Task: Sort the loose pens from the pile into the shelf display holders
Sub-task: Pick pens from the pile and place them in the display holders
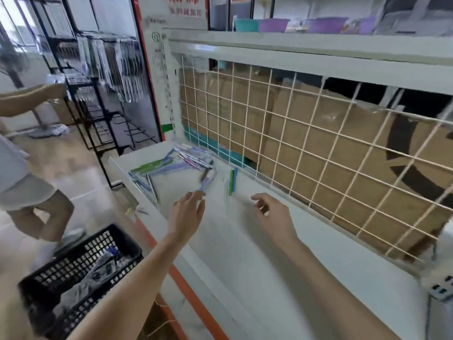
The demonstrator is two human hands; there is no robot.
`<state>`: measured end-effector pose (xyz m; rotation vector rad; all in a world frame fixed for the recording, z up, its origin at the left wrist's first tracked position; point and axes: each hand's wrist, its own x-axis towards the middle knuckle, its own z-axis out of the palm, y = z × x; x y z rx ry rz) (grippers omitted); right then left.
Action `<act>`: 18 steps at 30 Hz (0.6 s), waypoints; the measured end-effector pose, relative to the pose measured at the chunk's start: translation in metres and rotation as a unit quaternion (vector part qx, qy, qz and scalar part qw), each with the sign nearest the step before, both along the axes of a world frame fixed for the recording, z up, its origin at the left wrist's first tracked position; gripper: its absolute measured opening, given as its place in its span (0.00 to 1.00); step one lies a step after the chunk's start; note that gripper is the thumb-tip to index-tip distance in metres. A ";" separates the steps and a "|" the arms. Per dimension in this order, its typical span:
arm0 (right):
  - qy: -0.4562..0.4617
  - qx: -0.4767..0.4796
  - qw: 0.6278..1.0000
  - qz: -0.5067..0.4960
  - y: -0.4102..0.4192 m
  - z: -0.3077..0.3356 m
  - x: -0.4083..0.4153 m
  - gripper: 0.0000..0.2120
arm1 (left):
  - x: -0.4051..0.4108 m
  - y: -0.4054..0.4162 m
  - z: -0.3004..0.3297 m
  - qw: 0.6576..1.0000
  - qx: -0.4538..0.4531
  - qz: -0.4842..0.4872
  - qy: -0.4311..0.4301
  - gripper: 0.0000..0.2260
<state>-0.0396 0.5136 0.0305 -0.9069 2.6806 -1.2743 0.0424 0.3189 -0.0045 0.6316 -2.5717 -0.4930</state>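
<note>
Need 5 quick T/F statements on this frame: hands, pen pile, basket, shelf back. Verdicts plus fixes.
1. Both hands are empty. True: the left hand and right hand hover over the white shelf with relaxed fingers.
2. The pen pile lies at the shelf's far left end. True.
3. The right hand holds a green pen. False: the green pen lies on the shelf, beyond it.
4. The black basket sits on the shelf. False: it is below, left of the shelf.
5. A wire grid backs the shelf. True.

Wire grid [306, 133] behind white shelf [269, 253]
</note>
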 end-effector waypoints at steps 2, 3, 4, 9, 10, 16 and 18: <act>-0.023 0.011 1.000 -0.001 -0.034 -0.004 -0.011 0.12 | -0.016 -0.023 -0.002 1.000 0.012 -0.003 -0.015 0.11; -0.035 0.016 0.999 -0.008 -0.049 -0.007 -0.016 0.11 | -0.024 -0.033 -0.003 1.000 0.013 -0.005 -0.027 0.11; -0.047 0.024 0.998 -0.017 -0.063 -0.009 -0.020 0.11 | -0.033 -0.042 -0.003 0.999 0.011 -0.009 -0.039 0.12; -0.077 0.100 0.991 -0.046 -0.111 -0.022 -0.036 0.13 | -0.076 -0.067 -0.007 0.996 -0.016 -0.052 -0.070 0.13; -0.079 0.111 0.989 -0.050 -0.117 -0.023 -0.038 0.14 | -0.084 -0.070 -0.008 0.996 -0.027 -0.053 -0.070 0.12; -0.057 0.186 0.977 -0.088 -0.136 -0.035 -0.044 0.16 | -0.111 -0.082 -0.013 0.990 -0.078 -0.045 -0.106 0.11; -0.048 0.196 0.975 -0.097 -0.140 -0.038 -0.044 0.17 | -0.115 -0.083 -0.012 0.982 -0.107 -0.060 -0.141 0.12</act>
